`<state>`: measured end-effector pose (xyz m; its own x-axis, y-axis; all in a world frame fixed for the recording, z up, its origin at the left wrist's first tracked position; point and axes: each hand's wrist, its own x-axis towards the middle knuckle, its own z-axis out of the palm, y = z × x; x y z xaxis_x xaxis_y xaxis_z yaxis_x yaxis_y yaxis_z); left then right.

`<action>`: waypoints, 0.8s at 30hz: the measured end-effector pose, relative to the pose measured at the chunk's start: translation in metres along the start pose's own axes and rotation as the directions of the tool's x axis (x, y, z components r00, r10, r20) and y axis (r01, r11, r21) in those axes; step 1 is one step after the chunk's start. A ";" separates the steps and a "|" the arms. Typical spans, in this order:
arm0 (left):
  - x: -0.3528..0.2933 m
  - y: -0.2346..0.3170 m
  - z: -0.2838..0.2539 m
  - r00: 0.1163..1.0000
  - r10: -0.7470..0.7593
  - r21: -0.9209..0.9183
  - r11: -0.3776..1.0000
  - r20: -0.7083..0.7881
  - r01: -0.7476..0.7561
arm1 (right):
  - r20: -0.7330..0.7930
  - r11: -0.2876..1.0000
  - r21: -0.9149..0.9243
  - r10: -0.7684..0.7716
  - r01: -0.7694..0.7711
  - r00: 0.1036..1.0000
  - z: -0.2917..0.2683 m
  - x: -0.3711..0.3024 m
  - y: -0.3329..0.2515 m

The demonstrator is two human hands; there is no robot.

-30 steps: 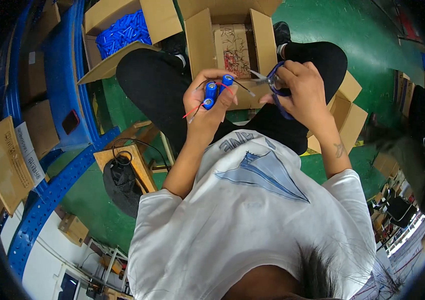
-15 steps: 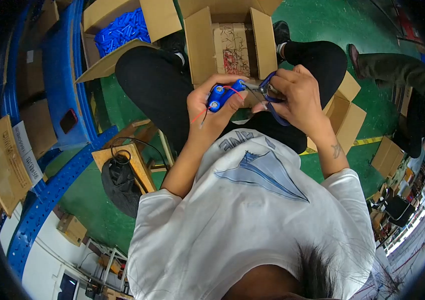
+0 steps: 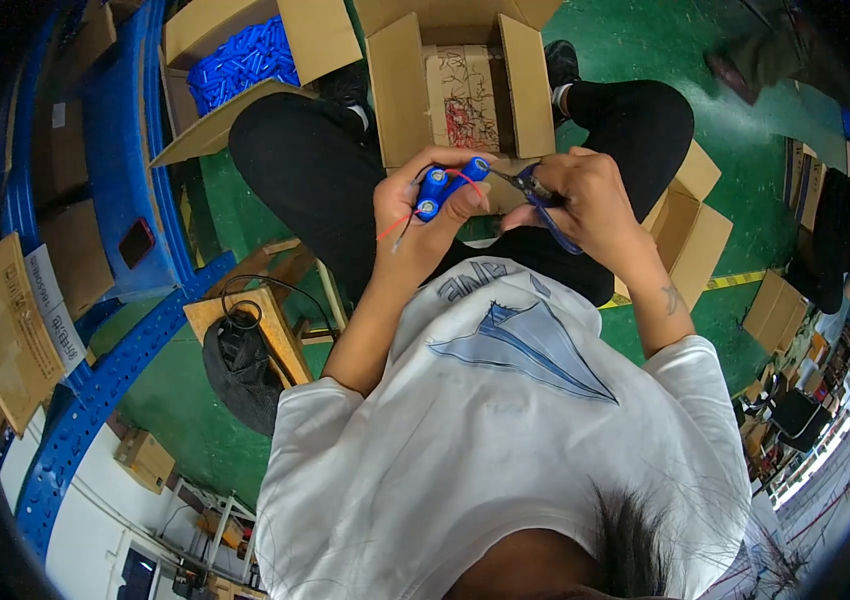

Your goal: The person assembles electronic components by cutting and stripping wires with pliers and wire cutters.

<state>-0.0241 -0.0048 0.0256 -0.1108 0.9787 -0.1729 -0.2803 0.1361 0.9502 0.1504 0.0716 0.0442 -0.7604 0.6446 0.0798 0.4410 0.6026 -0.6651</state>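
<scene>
Person's left hand (image 3: pixel 425 230): grip closed around blue cells (image 3: pixel 458 187) | right hand (image 3: pixel 595 198): grip closed on scissors (image 3: pixel 537 190) | tips best kept off cells

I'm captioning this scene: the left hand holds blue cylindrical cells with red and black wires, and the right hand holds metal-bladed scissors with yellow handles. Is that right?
Not quite: in the head view, the metal-bladed scissors have dark blue handles, not yellow ones. The right hand does hold them, and the left hand holds the blue cylindrical cells with red and black wires.
</scene>
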 end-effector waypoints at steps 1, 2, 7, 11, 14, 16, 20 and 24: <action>0.001 -0.003 0.000 0.999 0.039 -0.013 0.999 0.005 -0.039 | -0.022 1.000 -0.008 0.007 -0.007 1.000 0.000 0.000 0.000; 0.001 -0.002 0.000 0.999 0.038 -0.012 0.999 0.005 -0.038 | -0.044 1.000 -0.016 0.013 -0.014 0.999 0.001 0.000 0.000; 0.002 0.000 -0.004 0.999 -0.035 -0.066 0.997 0.011 0.035 | -0.099 0.997 -0.041 0.058 -0.063 0.993 0.002 -0.002 0.000; 0.002 0.001 -0.006 0.998 -0.050 -0.084 0.995 0.024 0.052 | -0.084 0.985 -0.171 0.014 -0.028 0.996 -0.002 0.001 -0.005; 0.006 0.000 -0.013 0.999 0.034 -0.030 0.999 -0.013 -0.035 | -0.075 0.969 -0.241 0.042 -0.059 0.996 -0.005 0.001 -0.003; 0.019 0.002 -0.030 0.987 0.045 0.091 0.995 -0.154 -0.031 | -0.092 0.968 -0.241 0.054 -0.075 0.994 -0.007 -0.003 -0.001; 0.077 0.032 -0.107 0.884 0.319 0.487 0.864 -0.342 -0.123 | -0.092 0.967 -0.226 0.101 -0.120 0.991 -0.005 -0.008 0.001; 0.139 0.070 -0.236 0.644 0.753 0.906 0.358 -0.137 -0.225 | -0.124 0.984 -0.155 0.064 -0.083 0.990 -0.006 -0.003 -0.003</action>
<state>-0.2842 0.1043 0.0070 -0.4132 0.7115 0.5684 0.7888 -0.0323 0.6138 0.1540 0.0705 0.0506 -0.6652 0.7355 0.1287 0.5714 0.6124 -0.5464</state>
